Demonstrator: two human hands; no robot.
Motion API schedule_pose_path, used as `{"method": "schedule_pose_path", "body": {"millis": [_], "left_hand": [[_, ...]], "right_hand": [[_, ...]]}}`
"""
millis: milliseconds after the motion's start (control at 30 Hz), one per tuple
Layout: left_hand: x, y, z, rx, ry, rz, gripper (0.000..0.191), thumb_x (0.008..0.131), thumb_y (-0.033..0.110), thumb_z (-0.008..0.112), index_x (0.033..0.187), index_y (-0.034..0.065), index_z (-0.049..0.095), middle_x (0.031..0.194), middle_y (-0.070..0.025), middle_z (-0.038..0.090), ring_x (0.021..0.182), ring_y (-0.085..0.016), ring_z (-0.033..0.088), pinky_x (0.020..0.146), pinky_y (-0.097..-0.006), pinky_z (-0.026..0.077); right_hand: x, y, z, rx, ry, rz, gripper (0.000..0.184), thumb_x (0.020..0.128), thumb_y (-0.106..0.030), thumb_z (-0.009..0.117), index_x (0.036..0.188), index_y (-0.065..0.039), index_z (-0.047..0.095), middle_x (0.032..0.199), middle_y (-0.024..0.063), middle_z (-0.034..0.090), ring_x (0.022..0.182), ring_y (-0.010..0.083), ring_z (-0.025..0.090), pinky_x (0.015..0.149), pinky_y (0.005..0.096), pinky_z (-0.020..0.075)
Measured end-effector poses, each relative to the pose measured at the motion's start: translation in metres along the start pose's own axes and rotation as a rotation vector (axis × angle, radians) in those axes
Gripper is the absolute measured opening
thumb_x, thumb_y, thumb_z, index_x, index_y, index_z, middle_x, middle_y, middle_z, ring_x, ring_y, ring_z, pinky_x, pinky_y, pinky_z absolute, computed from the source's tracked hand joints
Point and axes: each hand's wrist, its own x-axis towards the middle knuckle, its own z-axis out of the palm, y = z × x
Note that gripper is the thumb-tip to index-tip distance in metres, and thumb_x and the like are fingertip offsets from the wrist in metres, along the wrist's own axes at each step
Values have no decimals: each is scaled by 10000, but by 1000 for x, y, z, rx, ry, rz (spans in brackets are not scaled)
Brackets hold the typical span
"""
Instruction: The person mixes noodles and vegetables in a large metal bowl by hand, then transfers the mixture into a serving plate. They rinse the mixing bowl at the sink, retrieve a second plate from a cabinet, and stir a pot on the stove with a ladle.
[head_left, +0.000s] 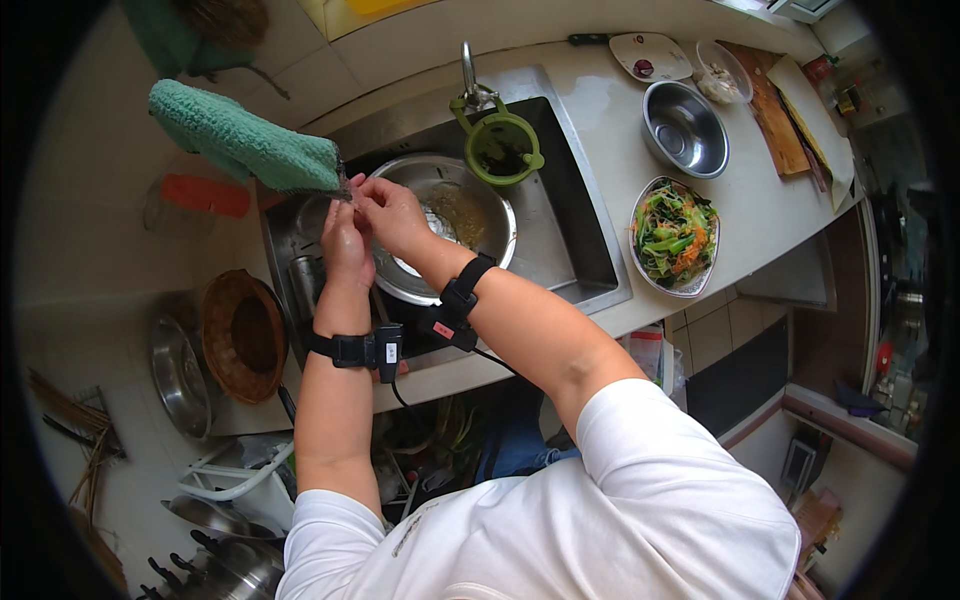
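Note:
A green terry towel (244, 142) hangs at the wall, left of the tap. My right hand (394, 214) has its fingers bent and pinched at the towel's lower edge, where a small pinkish bit shows. Close against it, my left hand (349, 244) points upward with its fingertips at the same edge, partly hidden. Both hands are over the left side of the steel sink (600, 281). Below and right of them, a wide steel basin (512, 229) holds cloudy water with yellowish bits. A green strainer basket (504, 150) with dark scraps sits under the tap (470, 75).
Right of the sink are a dish of mixed vegetables (675, 236), a steel bowl (685, 129), a plate with a piece of onion (651, 58), a knife (589, 38) and a wooden cutting board (780, 127). A brown basket (217, 337) stands left.

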Motion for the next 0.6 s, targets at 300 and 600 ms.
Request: {"method": "schedule_pose_path", "body": {"millis": [300,600], "left_hand": [[-20,-5,-11,535,-30,-66,236,999,225,624,1162,68,689,1079,-30,696,920,-113,640,852,-277,520],[-38,7,-31,941,-2,-21,232,1019,243,589,955,41,683,697,21,558,574,-52,468,512,-224,353]], "right_hand": [[-72,-4,-75,-1211,-29,-232,77,791,-160,698,839,-129,750,967,96,677,976,324,632,879,452,487],[-151,-12,-138,-1166,85,-226,75,812,-165,677,789,-105,715,875,81,663,894,303,647,787,429,516]]}}
